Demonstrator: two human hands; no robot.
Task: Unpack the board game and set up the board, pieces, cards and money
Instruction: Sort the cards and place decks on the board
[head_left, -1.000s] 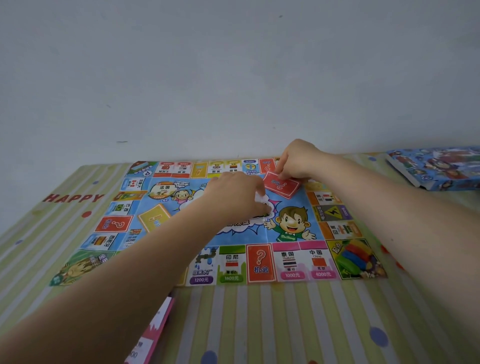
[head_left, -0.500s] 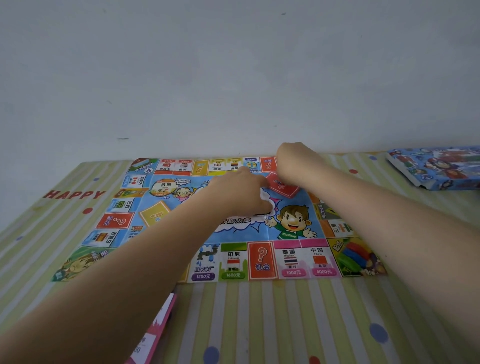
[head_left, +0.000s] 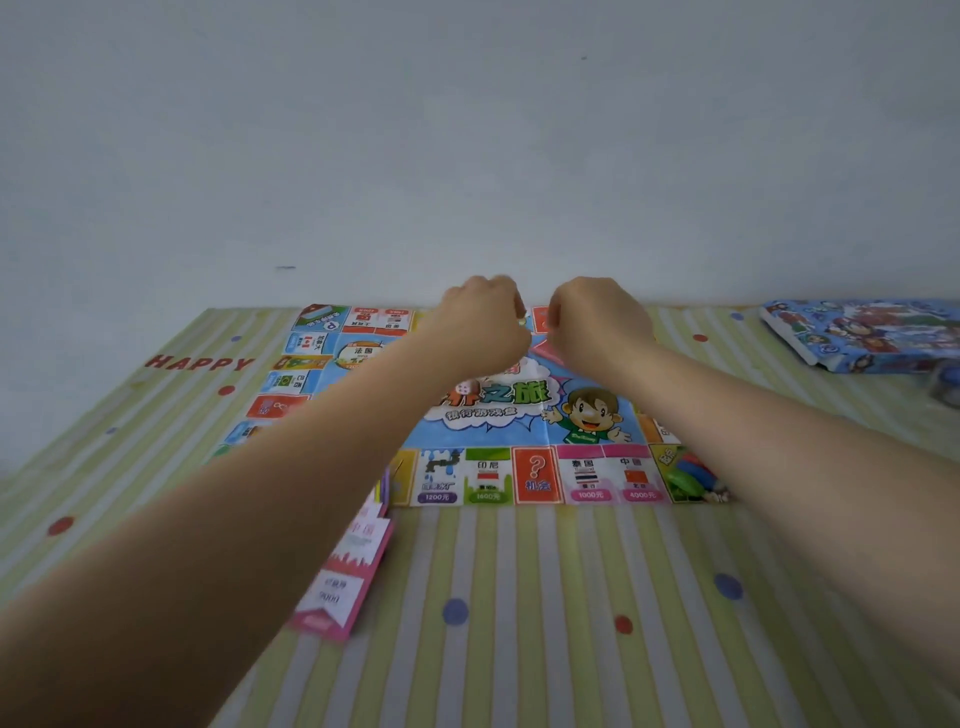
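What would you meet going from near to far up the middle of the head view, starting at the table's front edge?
Striped tablecloth → game board → the two hands, left hand beside right hand → wall.

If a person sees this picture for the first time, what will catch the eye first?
Most striking is the colourful game board spread flat on the striped tablecloth, against the wall. Above its far edge the left hand and the right hand are close together, fingers curled. The blue game box lies at the far right.

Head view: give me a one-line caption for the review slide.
Both hands, left and right, curled above the far edge of the unfolded game board on a striped tablecloth.
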